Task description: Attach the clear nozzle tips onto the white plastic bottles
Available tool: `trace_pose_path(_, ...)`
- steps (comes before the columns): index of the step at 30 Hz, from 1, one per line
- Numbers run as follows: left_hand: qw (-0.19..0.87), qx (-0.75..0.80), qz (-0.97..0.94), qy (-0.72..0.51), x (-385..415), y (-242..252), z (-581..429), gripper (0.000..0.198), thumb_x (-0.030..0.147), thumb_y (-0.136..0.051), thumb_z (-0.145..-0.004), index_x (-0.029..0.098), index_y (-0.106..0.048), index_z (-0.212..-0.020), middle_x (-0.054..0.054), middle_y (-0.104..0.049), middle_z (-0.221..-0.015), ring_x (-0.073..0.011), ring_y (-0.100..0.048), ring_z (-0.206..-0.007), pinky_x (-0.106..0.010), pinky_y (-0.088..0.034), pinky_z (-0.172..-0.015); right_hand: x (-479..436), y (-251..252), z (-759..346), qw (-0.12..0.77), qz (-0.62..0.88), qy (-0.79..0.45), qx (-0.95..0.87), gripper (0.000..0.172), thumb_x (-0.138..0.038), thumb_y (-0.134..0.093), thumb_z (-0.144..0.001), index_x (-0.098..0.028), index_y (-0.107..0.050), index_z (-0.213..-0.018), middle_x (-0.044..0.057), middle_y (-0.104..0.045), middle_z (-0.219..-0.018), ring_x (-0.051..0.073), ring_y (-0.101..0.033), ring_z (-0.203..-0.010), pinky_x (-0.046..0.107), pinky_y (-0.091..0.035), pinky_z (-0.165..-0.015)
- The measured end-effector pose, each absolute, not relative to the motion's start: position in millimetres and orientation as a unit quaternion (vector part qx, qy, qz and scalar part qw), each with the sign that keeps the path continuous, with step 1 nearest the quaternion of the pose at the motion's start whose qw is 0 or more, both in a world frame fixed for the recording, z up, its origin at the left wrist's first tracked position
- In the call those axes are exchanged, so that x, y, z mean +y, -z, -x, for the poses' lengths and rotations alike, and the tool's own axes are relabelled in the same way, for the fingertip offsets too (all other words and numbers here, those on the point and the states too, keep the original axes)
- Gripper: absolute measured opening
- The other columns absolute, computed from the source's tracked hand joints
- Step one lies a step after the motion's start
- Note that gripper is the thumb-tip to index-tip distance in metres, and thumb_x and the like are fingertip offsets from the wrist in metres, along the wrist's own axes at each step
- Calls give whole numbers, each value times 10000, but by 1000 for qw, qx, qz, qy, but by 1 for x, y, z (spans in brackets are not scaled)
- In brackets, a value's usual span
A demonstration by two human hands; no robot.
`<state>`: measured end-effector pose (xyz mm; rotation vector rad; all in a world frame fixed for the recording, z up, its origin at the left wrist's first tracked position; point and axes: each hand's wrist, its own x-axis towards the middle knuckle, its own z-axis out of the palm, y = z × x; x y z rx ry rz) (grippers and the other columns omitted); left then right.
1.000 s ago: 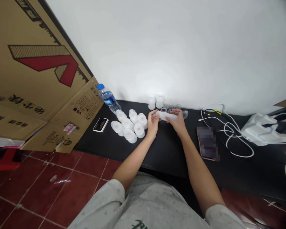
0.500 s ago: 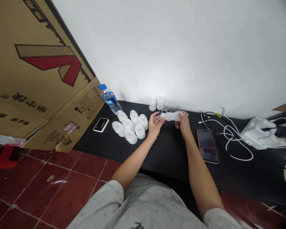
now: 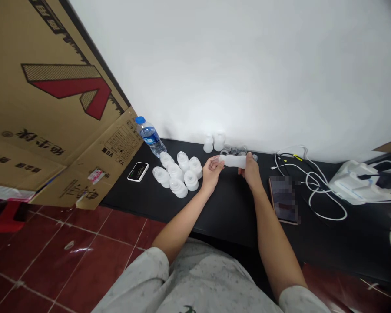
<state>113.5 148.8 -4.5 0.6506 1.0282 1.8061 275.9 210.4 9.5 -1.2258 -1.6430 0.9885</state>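
Between my two hands a white plastic bottle (image 3: pixel 235 161) lies on its side above the black tabletop. My left hand (image 3: pixel 212 170) is closed around its clear capped end. My right hand (image 3: pixel 250 170) grips the other end, its fingers partly hidden behind the bottle. To the left of my left hand stand several white bottles with clear caps (image 3: pixel 175 172) in a cluster. Beyond my hands, two white bottles without visible caps (image 3: pixel 219 142) stand against the wall. Beside them lie several small clear caps (image 3: pixel 235 150), partly covered by my hands and the bottle.
At the left are a water bottle (image 3: pixel 151 138), a white device (image 3: pixel 138 171) and a large cardboard box (image 3: pixel 84 161). On the right, a phone (image 3: pixel 282 198) lies near white cables (image 3: pixel 326 195) and a white power strip or adapter (image 3: pixel 353 182). The wall bounds the black table (image 3: pixel 228 204).
Both hands stay on the bottle in almost the same place. My right hand's fingers have shifted slightly around its end.
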Motion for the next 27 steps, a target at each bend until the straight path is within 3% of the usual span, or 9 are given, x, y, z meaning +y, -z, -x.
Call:
trace_pose_path(6, 464, 419, -266, -734, 147, 2, -113, 578, 583, -972, -744, 198, -732, -1102, -82, -788, -1110, -221, -739, -1042, -326, -610, -828, 212, -8, -269, 475, 447, -422, -630, 636, -797, -451, -988, -278, -551, -1343, 57, -685, -974, 231, -652, -637, 390, -565, -557)
trace_pose_path(9, 459, 421, -280, -731, 146, 1, -113, 568, 587, -962, -759, 205, -736, -1114, -65, -772, -1058, -207, -726, -999, -322, -599, -810, 206, -13, -270, 475, 489, -361, -636, 579, -796, -491, -1003, -271, -648, -1192, 60, -691, -861, 245, -641, -633, 406, -568, -613)
trace_pose_path(12, 451, 420, -294, -731, 144, -1, -114, 569, 587, -961, -764, 207, -741, -1124, -52, -753, -1013, -195, -709, -960, -321, -590, -808, 204, -14, -273, 451, 528, -373, -615, 718, -861, -325, -1021, -247, -695, -1029, 32, -636, -671, 228, -576, -527, 385, -508, -553)
trace_pose_path(14, 447, 426, -293, -730, 145, 0, -113, 568, 591, -956, -768, 210, -739, -1128, -53, -751, -1016, -199, -706, -965, -319, -583, -802, 206, -12, -273, 441, 508, -420, -609, 753, -875, -284, -1013, -241, -683, -1098, 9, -617, -635, 219, -551, -487, 369, -471, -509)
trace_pose_path(18, 439, 443, -274, -732, 147, 4, -110, 551, 610, -936, -781, 218, -728, -1107, -61, -756, -1061, -207, -709, -995, -305, -569, -779, 207, -10, -271, 419, 447, -463, -640, 638, -842, -480, -984, -268, -593, -1239, -42, -596, -622, 217, -553, -478, 355, -452, -472)
trace_pose_path(20, 436, 445, -271, -734, 148, 6, -109, 541, 620, -927, -785, 219, -724, -1085, -59, -754, -1056, -203, -710, -991, -299, -566, -773, 205, -13, -271, 410, 470, -448, -641, 600, -841, -445, -1011, -275, -626, -1096, -42, -556, -573, 215, -535, -454, 374, -462, -480)
trace_pose_path(23, 438, 441, -283, -730, 148, 8, -110, 541, 616, -920, -797, 217, -729, -1106, -63, -757, -1073, -196, -707, -983, -293, -565, -774, 203, -15, -272, 406, 522, -396, -637, 704, -827, -267, -1065, -271, -639, -842, -7, -515, -514, 226, -553, -466, 420, -524, -581)
trace_pose_path(25, 443, 440, -285, -727, 147, 7, -111, 544, 612, -921, -800, 215, -731, -1120, -69, -760, -1096, -195, -706, -993, -289, -563, -774, 203, -13, -273, 420, 518, -374, -645, 716, -800, -241, -1078, -255, -668, -893, 11, -561, -567, 241, -605, -539, 426, -558, -648)
trace_pose_path(27, 446, 443, -277, -727, 147, 7, -112, 540, 626, -916, -798, 211, -724, -1085, -67, -760, -1074, -196, -707, -986, -286, -556, -762, 203, -11, -273, 436, 492, -370, -657, 627, -778, -355, -1064, -239, -672, -1102, 17, -656, -729, 240, -649, -628, 413, -581, -676)
